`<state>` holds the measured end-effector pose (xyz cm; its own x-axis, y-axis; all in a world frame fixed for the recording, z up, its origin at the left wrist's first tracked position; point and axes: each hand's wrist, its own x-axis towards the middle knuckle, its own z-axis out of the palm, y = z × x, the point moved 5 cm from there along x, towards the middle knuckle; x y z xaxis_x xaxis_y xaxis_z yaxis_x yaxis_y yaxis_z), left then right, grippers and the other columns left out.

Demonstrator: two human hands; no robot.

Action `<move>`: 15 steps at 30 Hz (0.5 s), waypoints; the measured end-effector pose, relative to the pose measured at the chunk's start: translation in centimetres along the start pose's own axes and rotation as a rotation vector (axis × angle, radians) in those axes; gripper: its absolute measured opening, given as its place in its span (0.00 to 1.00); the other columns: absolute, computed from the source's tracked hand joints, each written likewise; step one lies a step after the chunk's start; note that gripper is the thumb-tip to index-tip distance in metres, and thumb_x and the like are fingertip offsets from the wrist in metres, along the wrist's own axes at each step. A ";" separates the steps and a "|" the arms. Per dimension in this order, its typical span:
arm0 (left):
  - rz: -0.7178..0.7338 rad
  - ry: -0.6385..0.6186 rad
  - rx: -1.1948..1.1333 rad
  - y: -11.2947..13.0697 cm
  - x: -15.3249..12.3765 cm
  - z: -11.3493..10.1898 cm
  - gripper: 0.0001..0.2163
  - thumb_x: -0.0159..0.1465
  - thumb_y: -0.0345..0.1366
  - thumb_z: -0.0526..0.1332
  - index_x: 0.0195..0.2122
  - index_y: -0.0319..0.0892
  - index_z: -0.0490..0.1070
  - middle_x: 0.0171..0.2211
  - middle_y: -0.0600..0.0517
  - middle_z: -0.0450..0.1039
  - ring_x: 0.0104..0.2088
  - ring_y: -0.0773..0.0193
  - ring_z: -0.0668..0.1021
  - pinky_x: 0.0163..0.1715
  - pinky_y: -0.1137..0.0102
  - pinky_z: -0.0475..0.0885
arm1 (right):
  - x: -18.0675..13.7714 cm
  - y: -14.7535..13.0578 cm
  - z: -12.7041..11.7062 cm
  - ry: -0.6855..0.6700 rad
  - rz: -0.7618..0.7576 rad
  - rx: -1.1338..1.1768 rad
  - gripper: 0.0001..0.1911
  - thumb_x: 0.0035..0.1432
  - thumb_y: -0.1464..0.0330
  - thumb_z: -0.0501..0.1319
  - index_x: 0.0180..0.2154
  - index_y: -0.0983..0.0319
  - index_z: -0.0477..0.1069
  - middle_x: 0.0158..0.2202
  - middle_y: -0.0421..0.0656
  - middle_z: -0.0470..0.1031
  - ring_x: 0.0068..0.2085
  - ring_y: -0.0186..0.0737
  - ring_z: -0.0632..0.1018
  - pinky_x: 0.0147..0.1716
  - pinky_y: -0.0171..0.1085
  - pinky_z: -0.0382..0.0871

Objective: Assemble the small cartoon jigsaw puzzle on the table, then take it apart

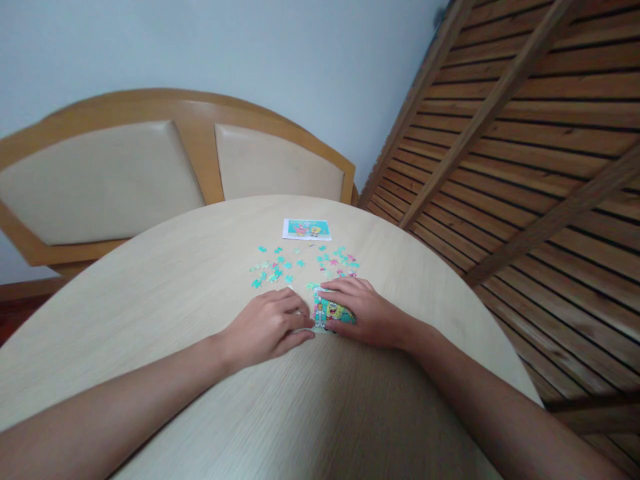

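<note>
A partly joined jigsaw puzzle (334, 311) lies flat on the table, showing a yellow cartoon figure and a white-and-orange one on teal. My right hand (367, 310) rests over its right side, fingers and thumb spread along the top and bottom, covering part of the picture. At the puzzle's left edge is my left hand (280, 321), its fingers curled in with the tips touching or very close to that edge. Whatever those fingertips may hold is hidden. Beyond both hands, loose puzzle pieces (288, 265) in teal, pink and yellow are scattered.
A reference picture card (307, 229) lies behind the loose pieces. The round wooden table (200, 407) carries everything. Behind it stands a padded bench back (280, 160) against a pale wall, and a slatted wooden panel (510, 147) rises on the right.
</note>
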<state>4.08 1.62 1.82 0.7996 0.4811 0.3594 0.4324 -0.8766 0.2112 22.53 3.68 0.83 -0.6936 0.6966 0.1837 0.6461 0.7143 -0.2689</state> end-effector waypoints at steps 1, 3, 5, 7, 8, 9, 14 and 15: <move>-0.002 0.004 -0.002 0.0 0.0 0.0 0.11 0.72 0.42 0.58 0.43 0.43 0.79 0.41 0.49 0.77 0.43 0.57 0.77 0.43 0.62 0.74 | 0.0 -0.1 0.0 0.001 -0.001 0.003 0.28 0.64 0.53 0.62 0.60 0.59 0.70 0.63 0.51 0.70 0.63 0.54 0.67 0.62 0.56 0.57; -0.001 0.017 -0.011 0.1 0.1 -0.1 0.11 0.72 0.42 0.58 0.45 0.43 0.78 0.43 0.48 0.77 0.44 0.57 0.77 0.45 0.61 0.74 | 0.0 -0.2 -0.1 -0.008 -0.004 0.017 0.28 0.64 0.53 0.62 0.61 0.59 0.69 0.63 0.51 0.69 0.63 0.54 0.67 0.62 0.55 0.57; 0.026 0.018 -0.031 0.3 0.1 0.0 0.12 0.72 0.41 0.57 0.51 0.44 0.76 0.49 0.46 0.76 0.49 0.55 0.77 0.50 0.59 0.73 | 0.0 -0.2 -0.3 -0.018 -0.006 0.040 0.27 0.66 0.54 0.60 0.61 0.58 0.69 0.63 0.50 0.69 0.64 0.53 0.67 0.63 0.55 0.57; 0.073 -0.011 -0.053 0.5 0.2 0.2 0.15 0.73 0.40 0.56 0.57 0.46 0.72 0.56 0.45 0.73 0.55 0.54 0.74 0.56 0.56 0.71 | -0.1 0.2 -0.8 -0.002 0.005 0.059 0.23 0.69 0.57 0.57 0.61 0.57 0.68 0.63 0.49 0.70 0.64 0.51 0.67 0.63 0.55 0.57; 0.093 -0.033 -0.064 0.5 0.2 0.4 0.15 0.73 0.40 0.56 0.59 0.46 0.71 0.58 0.45 0.71 0.58 0.53 0.73 0.58 0.55 0.69 | -0.2 0.5 -1.1 0.022 0.016 0.062 0.21 0.70 0.59 0.55 0.61 0.57 0.69 0.62 0.48 0.71 0.64 0.50 0.68 0.62 0.54 0.58; 0.103 -0.054 -0.077 0.5 0.2 0.5 0.16 0.73 0.40 0.56 0.59 0.47 0.71 0.59 0.45 0.70 0.59 0.52 0.72 0.59 0.55 0.68 | -0.3 1.0 -1.5 0.055 0.031 0.061 0.19 0.71 0.62 0.54 0.59 0.57 0.70 0.60 0.48 0.73 0.63 0.49 0.69 0.61 0.53 0.59; 0.096 -0.096 -0.108 0.4 0.1 0.7 0.15 0.73 0.39 0.55 0.58 0.47 0.72 0.58 0.45 0.72 0.57 0.53 0.74 0.58 0.56 0.69 | -0.9 2.7 -3.0 0.151 0.070 0.009 0.11 0.67 0.68 0.57 0.46 0.58 0.77 0.47 0.45 0.80 0.51 0.46 0.76 0.53 0.48 0.66; 0.098 -0.095 -0.104 0.4 0.1 0.6 0.15 0.73 0.39 0.55 0.58 0.47 0.72 0.57 0.46 0.72 0.56 0.53 0.74 0.57 0.56 0.69 | -1.0 2.8 -3.1 0.143 0.067 0.007 0.09 0.67 0.67 0.59 0.44 0.58 0.78 0.45 0.45 0.81 0.50 0.46 0.77 0.52 0.48 0.66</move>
<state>4.56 1.29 1.35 0.8736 0.3860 0.2962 0.3095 -0.9106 0.2740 25.97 5.19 2.84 -0.5964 0.7454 0.2979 0.6868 0.6659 -0.2912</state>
